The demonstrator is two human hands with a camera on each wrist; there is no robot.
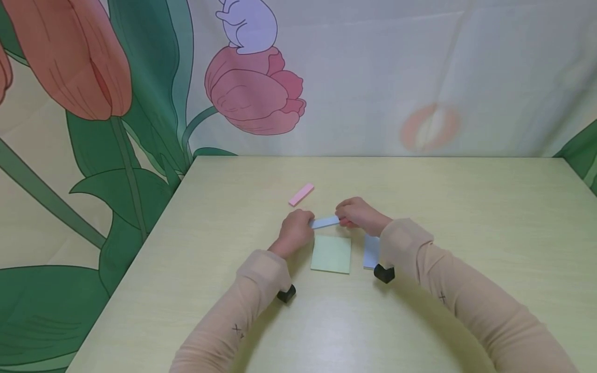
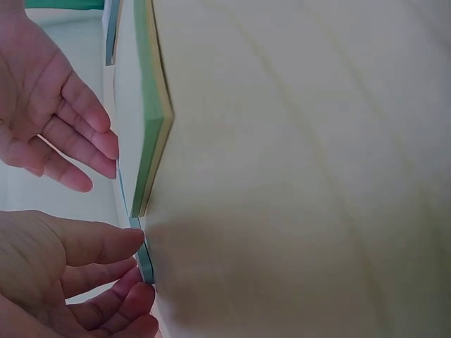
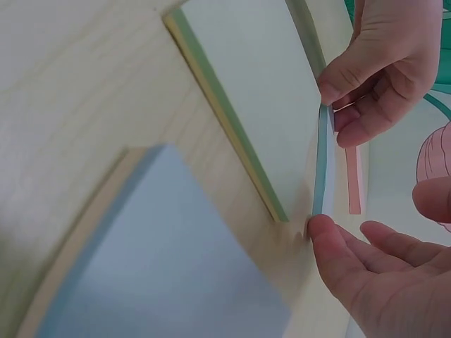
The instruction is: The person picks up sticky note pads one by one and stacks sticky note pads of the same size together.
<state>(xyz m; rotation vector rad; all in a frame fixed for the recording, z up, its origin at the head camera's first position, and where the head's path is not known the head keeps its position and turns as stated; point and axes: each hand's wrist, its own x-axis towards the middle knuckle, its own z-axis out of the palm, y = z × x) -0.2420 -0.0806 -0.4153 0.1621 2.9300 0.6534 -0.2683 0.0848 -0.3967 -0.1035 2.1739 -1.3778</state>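
My left hand (image 1: 297,228) pinches the left end of a narrow light blue strip (image 1: 325,222) between thumb and fingers. At the strip's right end my right hand (image 1: 361,215) touches it with the thumb, while its other fingers are spread loosely apart from it. Just in front of the strip lies a thin pale green square (image 1: 330,255), whose edge shows green above tan in the right wrist view. A blue flat piece (image 3: 169,260) lies to the square's right, partly hidden under the right sleeve in the head view.
A pink strip (image 1: 301,195) lies slantwise on the pale wooden table (image 1: 466,197), behind my left hand. Black wrist cameras (image 1: 384,273) hang under both cuffs. Behind the table's far edge hangs a cloth (image 1: 354,77) printed with tulips and a rabbit.
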